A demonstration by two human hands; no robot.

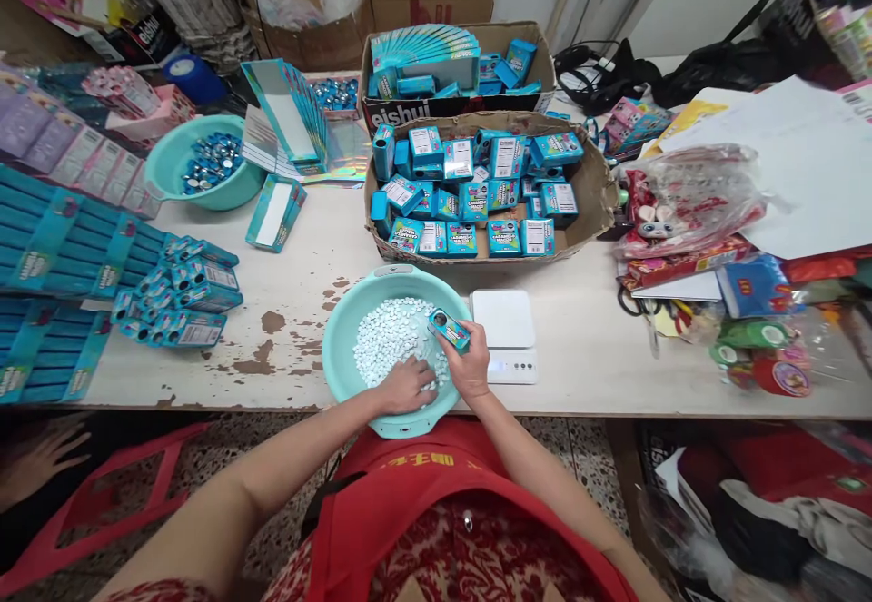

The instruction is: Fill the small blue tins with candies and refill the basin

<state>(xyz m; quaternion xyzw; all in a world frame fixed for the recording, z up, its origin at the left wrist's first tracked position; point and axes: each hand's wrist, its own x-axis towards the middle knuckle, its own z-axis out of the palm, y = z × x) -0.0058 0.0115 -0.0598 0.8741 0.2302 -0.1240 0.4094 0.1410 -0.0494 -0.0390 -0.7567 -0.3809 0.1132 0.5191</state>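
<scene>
A turquoise basin (pixel 339 348) at the table's front edge holds many small white candies (pixel 381 334). My left hand (pixel 407 386) is down in the basin, its fingers curled into the candies; the fingertips are partly hidden among them. Over the basin's right side, my right hand (pixel 470 361) grips a small blue candy box (pixel 450 328), tilted, with a dark round opening showing at its upper left end. A white digital scale (pixel 502 320) sits just right of the basin, near my right hand, with nothing on its plate.
Behind the basin stands a cardboard box (pixel 592 184) full of blue candy boxes, with another carton (pixel 456 112) behind it. Stacked blue boxes (pixel 197 298) and a basin of blue-silver pieces (pixel 167 171) are at left. Bagged goods (pixel 688 202) clutter the right. Another person's hand (pixel 44 457) shows lower left.
</scene>
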